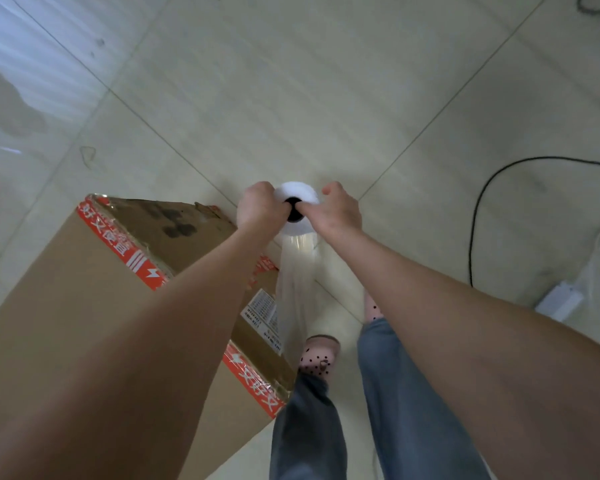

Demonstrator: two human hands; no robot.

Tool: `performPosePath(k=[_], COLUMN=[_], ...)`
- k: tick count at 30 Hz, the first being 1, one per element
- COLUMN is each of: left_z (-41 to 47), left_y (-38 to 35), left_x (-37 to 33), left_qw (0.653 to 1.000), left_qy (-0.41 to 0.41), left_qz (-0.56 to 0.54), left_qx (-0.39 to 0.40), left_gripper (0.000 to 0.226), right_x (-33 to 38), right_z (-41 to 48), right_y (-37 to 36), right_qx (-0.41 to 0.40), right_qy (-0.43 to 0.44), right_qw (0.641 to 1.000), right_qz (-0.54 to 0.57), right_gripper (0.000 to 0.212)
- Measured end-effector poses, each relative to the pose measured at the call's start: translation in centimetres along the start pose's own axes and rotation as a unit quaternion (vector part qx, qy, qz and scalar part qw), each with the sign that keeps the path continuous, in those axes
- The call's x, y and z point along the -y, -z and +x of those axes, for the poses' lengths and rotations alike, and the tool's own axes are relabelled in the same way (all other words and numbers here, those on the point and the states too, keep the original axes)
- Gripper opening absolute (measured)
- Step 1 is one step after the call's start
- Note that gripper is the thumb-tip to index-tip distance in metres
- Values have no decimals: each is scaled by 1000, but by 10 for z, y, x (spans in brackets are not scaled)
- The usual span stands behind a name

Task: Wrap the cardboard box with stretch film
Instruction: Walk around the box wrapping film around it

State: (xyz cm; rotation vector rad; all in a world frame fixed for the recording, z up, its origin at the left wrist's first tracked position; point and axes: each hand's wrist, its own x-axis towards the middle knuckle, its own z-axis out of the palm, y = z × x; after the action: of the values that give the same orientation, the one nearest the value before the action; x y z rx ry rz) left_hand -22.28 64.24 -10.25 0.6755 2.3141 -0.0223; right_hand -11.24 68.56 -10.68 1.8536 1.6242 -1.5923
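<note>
A tall brown cardboard box (94, 282) with red printed tape along its edges stands on the floor at the lower left. Its top face carries a white label and shows glossy film. I hold a white roll of stretch film (297, 194) upright, seen end-on, just right of the box's far corner. My left hand (258, 207) and my right hand (340, 211) grip the roll from either side, with fingers hooked into its dark core. A clear sheet of film (291, 292) runs from the roll down towards the box's right side.
Pale tiled floor (291, 81) lies all around. A black cable (482, 206) curves across the right, beside a white power strip (558, 301). My legs in blue jeans (395, 393) and spotted socks stand right of the box.
</note>
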Motion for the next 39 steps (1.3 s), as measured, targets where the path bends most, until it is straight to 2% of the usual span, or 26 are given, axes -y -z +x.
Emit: performPosePath(k=[3, 5, 7, 10, 14, 16, 19, 23, 27, 30, 33, 36, 39], left_z=[3, 5, 8, 13, 16, 17, 22, 32, 45, 54, 62, 71, 79], left_y=[3, 8, 14, 22, 34, 37, 40, 45, 51, 61, 68, 76, 85], left_x=[6, 10, 16, 26, 25, 18, 9, 5, 5, 12, 23, 35, 47], left_qw=[988, 974, 966, 973, 994, 997, 988, 975, 966, 979, 997, 997, 987], left_qy=[83, 129, 158, 163, 109, 45, -47, -106, -132, -105, -33, 55, 114], left_qz=[-129, -184, -199, -161, -17, 60, 142, 196, 220, 175, 67, -41, -105], left_qx=[-14, -26, -36, -20, -3, -20, -24, 9, 7, -10, -18, -27, -45], left_gripper=[18, 22, 25, 31, 33, 34, 50, 55, 36, 22, 20, 23, 27], right_x=[11, 21, 33, 45, 51, 54, 57, 63, 79, 98, 123, 142, 153], right_z=[5, 7, 12, 18, 22, 21, 20, 24, 31, 35, 36, 42, 49], right_y=[-12, -19, -25, -31, -34, -34, -34, -39, -33, -28, -31, -37, -46], right_qx=[53, 68, 72, 76, 80, 84, 93, 71, 59, 30, 0, -5, 21], right_qy=[-39, -49, -34, -19, -13, -25, -57, -55, -5, 55, 113, 145, 139], right_qw=[997, 992, 993, 996, 996, 995, 993, 996, 990, 969, 941, 940, 964], right_qz=[46, 90, 89, 49, 32, 37, 32, -25, -125, -240, -318, -309, -224], right_gripper=[61, 56, 54, 49, 39, 41, 51, 53, 37, 27, 24, 28, 41])
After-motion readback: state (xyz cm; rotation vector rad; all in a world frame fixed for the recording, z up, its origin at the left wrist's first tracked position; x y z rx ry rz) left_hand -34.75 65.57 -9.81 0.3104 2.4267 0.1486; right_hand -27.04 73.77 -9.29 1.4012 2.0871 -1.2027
